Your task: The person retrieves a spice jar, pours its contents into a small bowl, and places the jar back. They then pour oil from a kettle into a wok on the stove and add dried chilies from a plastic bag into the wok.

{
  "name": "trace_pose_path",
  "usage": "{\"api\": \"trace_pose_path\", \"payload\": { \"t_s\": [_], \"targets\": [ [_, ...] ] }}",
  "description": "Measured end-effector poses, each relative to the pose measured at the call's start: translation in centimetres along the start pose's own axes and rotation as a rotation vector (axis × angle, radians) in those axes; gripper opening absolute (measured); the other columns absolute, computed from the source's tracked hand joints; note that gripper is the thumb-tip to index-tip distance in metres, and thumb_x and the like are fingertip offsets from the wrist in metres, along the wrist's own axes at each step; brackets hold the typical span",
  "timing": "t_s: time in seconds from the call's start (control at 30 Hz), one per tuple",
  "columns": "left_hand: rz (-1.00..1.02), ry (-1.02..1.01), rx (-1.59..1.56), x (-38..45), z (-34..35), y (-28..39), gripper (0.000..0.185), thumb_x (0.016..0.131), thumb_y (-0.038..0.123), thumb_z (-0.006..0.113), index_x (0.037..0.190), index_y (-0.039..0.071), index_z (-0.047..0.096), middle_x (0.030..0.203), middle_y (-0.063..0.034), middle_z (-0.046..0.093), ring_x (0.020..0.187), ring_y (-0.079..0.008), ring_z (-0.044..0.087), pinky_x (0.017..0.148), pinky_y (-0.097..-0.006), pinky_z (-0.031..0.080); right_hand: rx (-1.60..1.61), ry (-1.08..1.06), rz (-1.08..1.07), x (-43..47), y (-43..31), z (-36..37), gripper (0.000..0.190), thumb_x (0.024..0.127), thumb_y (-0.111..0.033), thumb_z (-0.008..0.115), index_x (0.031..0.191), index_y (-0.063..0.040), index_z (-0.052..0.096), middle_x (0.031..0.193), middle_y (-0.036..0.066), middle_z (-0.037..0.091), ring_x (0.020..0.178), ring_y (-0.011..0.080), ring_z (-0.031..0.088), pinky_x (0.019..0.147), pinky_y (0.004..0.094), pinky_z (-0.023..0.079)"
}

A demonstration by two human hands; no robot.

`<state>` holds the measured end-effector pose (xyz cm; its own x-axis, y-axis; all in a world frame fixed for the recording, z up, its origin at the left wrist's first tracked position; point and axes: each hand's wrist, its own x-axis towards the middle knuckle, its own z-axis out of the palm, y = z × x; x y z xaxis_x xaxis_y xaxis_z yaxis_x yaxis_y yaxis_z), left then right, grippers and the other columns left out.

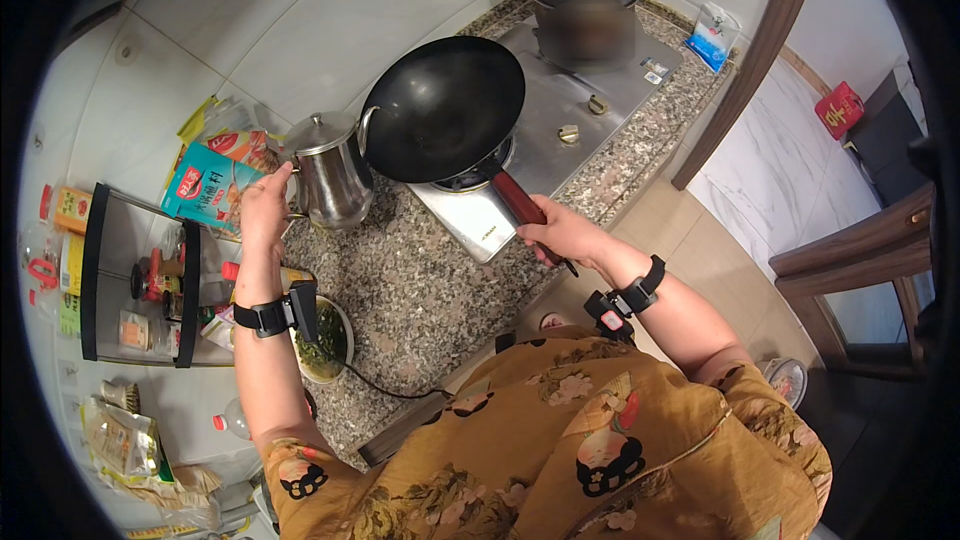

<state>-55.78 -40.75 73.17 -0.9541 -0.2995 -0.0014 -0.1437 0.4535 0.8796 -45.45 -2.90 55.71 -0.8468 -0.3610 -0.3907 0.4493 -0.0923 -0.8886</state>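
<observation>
In the head view my right hand (553,231) is closed around the dark red handle of a black wok (447,109), which is tilted over the near burner (469,178) of a steel gas stove. My left hand (264,206) is at the handle side of a lidded stainless steel pot (334,178), its fingers on the handle. The pot stands upright or is held just left of the wok; whether it touches the counter cannot be told. Behind my left hand are a turquoise food packet (206,184) and other packets.
A glass-lidded pot (585,22) stands on the far burner, with a blue and white packet (714,37) beyond. A bowl of chopped greens (322,337) sits on the granite counter (420,277) beside my left forearm. A black-framed rack (191,292) with jars is at the left.
</observation>
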Motion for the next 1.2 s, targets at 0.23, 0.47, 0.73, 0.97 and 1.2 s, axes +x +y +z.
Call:
{"api": "trace_pose_path", "payload": {
  "t_s": [0.23, 0.47, 0.73, 0.97, 1.2],
  "targets": [
    [0.004, -0.041, -0.014, 0.7, 0.2, 2.8, 0.039, 0.093, 0.042, 0.070, 0.069, 0.020, 0.048, 0.056, 0.0114, 0.036, 0.042, -0.0018, 0.029, 0.038, -0.0231, 0.016, 0.001, -0.009, 0.003, -0.2, -0.2, 0.0, 0.050, 0.095, -0.011, 0.063, 0.139, -0.005, 0.039, 0.085, 0.004, 0.058, 0.060, 0.0120, 0.055, 0.050, 0.0285, 0.048],
    [0.060, -0.034, 0.066, 1.9, 0.9, 5.6, 0.039, 0.094, 0.043, 0.068, 0.070, 0.022, 0.046, 0.056, 0.0123, 0.032, 0.046, -0.0020, 0.027, 0.043, -0.0239, 0.015, 0.004, -0.006, -0.005, -0.1, -0.1, 0.0, 0.050, 0.096, -0.011, 0.063, 0.140, -0.005, 0.039, 0.084, 0.003, 0.056, 0.059, 0.0116, 0.054, 0.049, 0.0285, 0.047],
    [0.108, -0.051, 0.069, 2.4, 2.5, 8.2, 0.044, 0.094, 0.045, 0.068, 0.068, 0.022, 0.042, 0.057, 0.0116, 0.030, 0.047, -0.0031, 0.025, 0.044, -0.0245, 0.015, 0.002, -0.002, -0.013, -0.1, 0.1, 0.0, 0.051, 0.095, -0.011, 0.064, 0.140, -0.005, 0.040, 0.084, 0.003, 0.055, 0.059, 0.0117, 0.054, 0.049, 0.0289, 0.047],
    [0.104, -0.113, 0.020, 1.5, 3.4, 8.8, 0.039, 0.091, 0.046, 0.070, 0.072, 0.019, 0.049, 0.058, 0.0114, 0.034, 0.047, -0.0022, 0.028, 0.043, -0.0231, 0.017, 0.013, -0.001, -0.010, -0.1, -0.1, 0.1, 0.048, 0.095, -0.011, 0.064, 0.137, -0.005, 0.041, 0.082, 0.003, 0.055, 0.059, 0.0121, 0.055, 0.049, 0.0295, 0.047],
    [0.060, -0.194, -0.005, -0.5, 2.8, 7.4, 0.042, 0.091, 0.046, 0.071, 0.068, 0.021, 0.046, 0.057, 0.0121, 0.033, 0.047, -0.0014, 0.027, 0.044, -0.0221, 0.016, 0.033, -0.018, -0.019, 0.1, 0.1, -0.2, 0.048, 0.095, -0.011, 0.063, 0.137, -0.004, 0.040, 0.082, 0.003, 0.054, 0.058, 0.0123, 0.055, 0.049, 0.0297, 0.047]
  ]
}}
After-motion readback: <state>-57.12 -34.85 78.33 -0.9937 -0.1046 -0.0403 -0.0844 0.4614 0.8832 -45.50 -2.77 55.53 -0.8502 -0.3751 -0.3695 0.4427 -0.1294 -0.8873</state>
